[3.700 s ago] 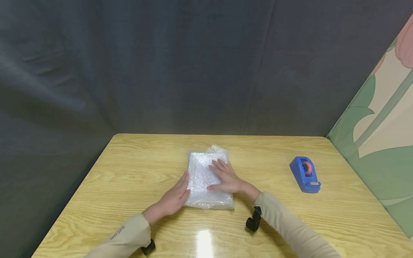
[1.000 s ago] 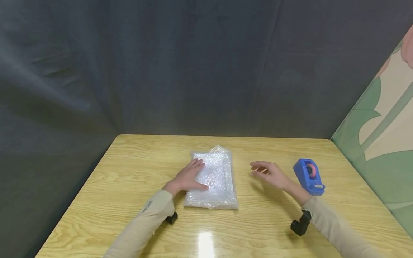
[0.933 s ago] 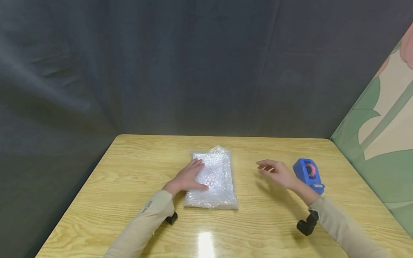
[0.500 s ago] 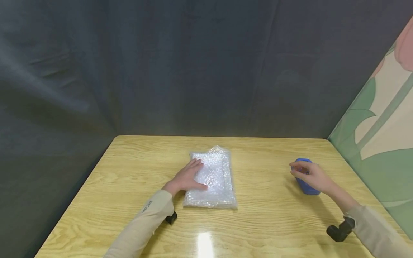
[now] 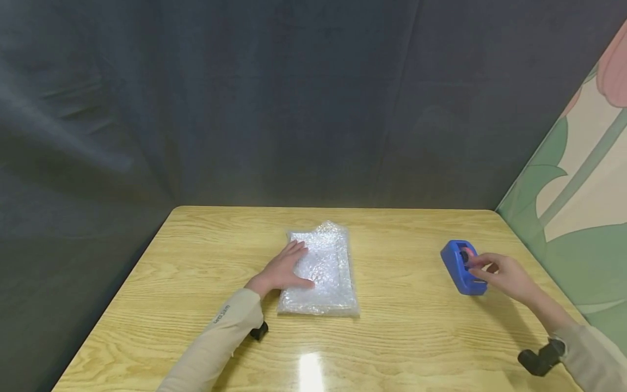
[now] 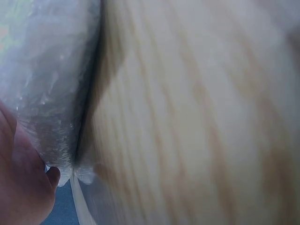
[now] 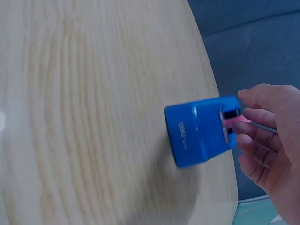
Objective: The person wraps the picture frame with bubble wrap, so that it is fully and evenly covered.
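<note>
A flat rectangular package in clear bubble wrap (image 5: 325,272) lies on the table in the head view. Spread fingers of my left hand (image 5: 281,270) rest on its left side. In the left wrist view, part of the left hand (image 6: 23,183) shows beside the wrapped edge (image 6: 51,70). At the right stands a blue tape dispenser (image 5: 458,272) with a pinkish-red roll (image 5: 468,253). My right hand (image 5: 506,276) has its bent fingertips at the roll. In the right wrist view, those fingers (image 7: 255,133) meet the dispenser (image 7: 197,133); whether they pinch tape is unclear.
The wooden table (image 5: 392,337) has its far edge against a dark curtain (image 5: 313,109). A flower-patterned panel (image 5: 578,218) stands along the right side. Black wrist cameras (image 5: 541,359) hang below both sleeves.
Both hands were on the package at first. The left hand moved onto its top left and stayed. The right hand left it, crossed rightward and reached the tape dispenser.
</note>
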### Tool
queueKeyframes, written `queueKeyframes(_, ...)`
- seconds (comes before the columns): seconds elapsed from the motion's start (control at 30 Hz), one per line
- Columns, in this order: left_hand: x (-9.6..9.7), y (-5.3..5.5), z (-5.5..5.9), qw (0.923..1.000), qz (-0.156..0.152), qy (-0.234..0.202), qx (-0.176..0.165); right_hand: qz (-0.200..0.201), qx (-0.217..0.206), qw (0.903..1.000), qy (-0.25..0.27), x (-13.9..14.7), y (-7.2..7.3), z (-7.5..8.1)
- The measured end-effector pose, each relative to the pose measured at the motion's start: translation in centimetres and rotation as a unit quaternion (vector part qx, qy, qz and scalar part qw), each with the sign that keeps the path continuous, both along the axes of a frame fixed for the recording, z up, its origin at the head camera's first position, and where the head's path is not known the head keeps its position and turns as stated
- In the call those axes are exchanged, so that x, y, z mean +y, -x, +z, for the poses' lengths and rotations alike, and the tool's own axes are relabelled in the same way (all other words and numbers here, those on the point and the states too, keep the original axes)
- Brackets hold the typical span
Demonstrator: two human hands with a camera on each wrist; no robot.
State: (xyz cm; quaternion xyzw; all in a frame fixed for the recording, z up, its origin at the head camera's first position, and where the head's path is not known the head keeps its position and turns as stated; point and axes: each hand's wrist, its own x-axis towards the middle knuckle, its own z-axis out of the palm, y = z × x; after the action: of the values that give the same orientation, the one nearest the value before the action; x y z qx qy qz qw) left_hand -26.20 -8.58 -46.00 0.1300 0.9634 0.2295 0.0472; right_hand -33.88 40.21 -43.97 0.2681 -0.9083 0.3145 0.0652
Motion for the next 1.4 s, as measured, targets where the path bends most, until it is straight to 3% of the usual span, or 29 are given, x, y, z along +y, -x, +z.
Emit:
queueKeyframes(0.2,0.0,0.0,-0.1,1.0000,-0.001,-0.005,-0.004,-0.026,-0.017,0.9994,-0.016,1.0,-0.2,-0.8)
queueKeyframes(0.4,0.0,0.0,-0.1,1.0000,-0.002,-0.004,-0.001,-0.052,-0.077,0.9943,-0.053,1.7,-0.4,-1.2)
queueKeyframes(0.57,-0.1,0.1,-0.1,1.0000,-0.001,-0.005,0.002,-0.061,-0.099,0.9923,-0.043,1.7,-0.6,-1.4)
queueKeyframes(0.67,-0.1,0.2,-0.2,1.0000,-0.003,-0.003,0.004,-0.063,-0.087,0.9937,-0.032,1.5,-0.7,-1.5)
queueKeyframes(0.9,-0.1,-0.1,0.1,0.9996,-0.009,-0.026,0.008,-0.043,0.015,0.9989,0.004,1.0,-0.9,-1.4)
queueKeyframes(1.03,-0.2,-0.2,0.0,0.9987,-0.019,-0.045,0.018,-0.046,0.040,0.9981,0.009,0.8,-1.1,-1.5)
queueKeyframes(1.1,-0.2,-0.2,-0.1,0.9986,-0.019,-0.046,0.019,-0.054,0.020,0.9983,0.008,0.8,-1.3,-1.5)
queueKeyframes(1.17,-0.2,-0.2,-0.1,0.9991,-0.018,-0.034,0.017,-0.061,-0.027,0.9975,0.021,1.1,-1.4,-1.3)
queueKeyframes(1.3,-0.1,0.1,-0.1,0.9999,-0.007,-0.014,0.006,-0.064,-0.129,0.9888,0.040,1.9,-1.7,-0.6)
queueKeyframes(1.4,-0.1,0.2,-0.2,1.0000,-0.001,-0.004,-0.001,-0.054,-0.175,0.9828,0.028,2.5,-1.8,-0.1)
